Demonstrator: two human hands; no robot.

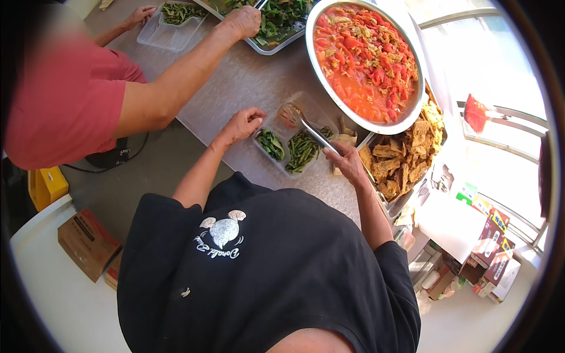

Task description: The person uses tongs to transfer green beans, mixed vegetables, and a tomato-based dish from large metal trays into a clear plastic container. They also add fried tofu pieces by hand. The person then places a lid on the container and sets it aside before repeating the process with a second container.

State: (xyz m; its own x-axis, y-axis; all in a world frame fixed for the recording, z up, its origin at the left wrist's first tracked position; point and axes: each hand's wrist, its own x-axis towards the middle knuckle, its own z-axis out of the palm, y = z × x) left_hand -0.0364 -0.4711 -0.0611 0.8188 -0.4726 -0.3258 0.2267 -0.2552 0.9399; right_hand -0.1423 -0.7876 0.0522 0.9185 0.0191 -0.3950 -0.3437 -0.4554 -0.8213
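My right hand (pixel 346 161) grips a pair of metal tongs (pixel 315 132), whose slotted end is over the upper left compartment of a clear plastic divided container (pixel 289 173). Leafy greens (pixel 270 144) fill a small compartment, and cut green beans (pixel 302 154) lie in the one beside it. Just left of the container, my left hand (pixel 242 125) has its fingers bent near the rim; nothing shows in it. Beyond the tongs stands a large metal basin (pixel 311 50) of stewed tomato and egg. Browned fried pieces (pixel 399 161) fill a tray at the right.
At upper left a co-worker's hand (pixel 242 22) holds a utensil over a metal tray (pixel 267 51) of greens; their other hand (pixel 140 16) is at a second plastic container (pixel 170 37) with beans. Boxes (pixel 490 247) are stacked at right, below the window.
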